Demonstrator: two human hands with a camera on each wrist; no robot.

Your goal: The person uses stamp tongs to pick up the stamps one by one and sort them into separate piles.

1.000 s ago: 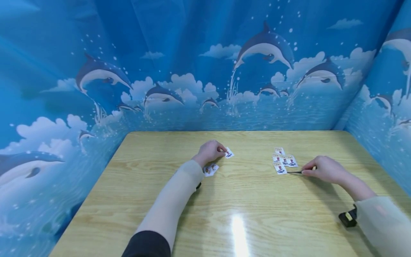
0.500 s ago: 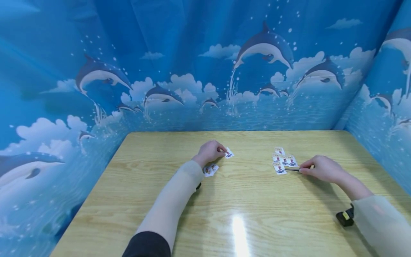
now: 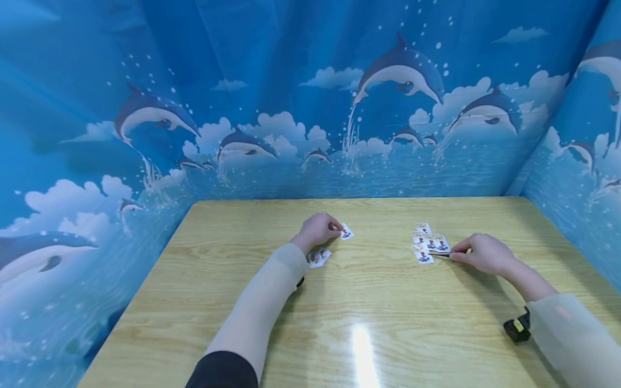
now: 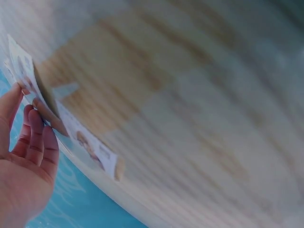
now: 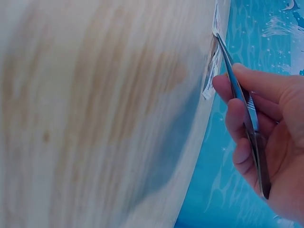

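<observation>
My left hand (image 3: 317,230) pinches the edge of a small white printed card (image 3: 346,231) between thumb and finger. In the left wrist view that card (image 4: 26,71) stands tilted up off the table. Close to this wrist lies a small bunch of printed cards (image 3: 318,257), partly behind the sleeve. Over on the right, my right hand (image 3: 485,253) holds metal tweezers (image 5: 249,107), their tips at the edge of the nearest card (image 3: 423,254) in a cluster of several similar cards (image 3: 430,241). Whether the tips grip that card is too small to tell.
Both hands work over a wood-grain table (image 3: 368,291). A blue curtain (image 3: 291,97) printed with dolphins hangs behind it and along both sides. Black devices are strapped at both wrists, the right one (image 3: 518,327) close to the table surface.
My right hand has shifted slightly left and away from me, bringing the tweezers' tips higher along the nearest card's right edge. The left hand and its card have stayed put.
</observation>
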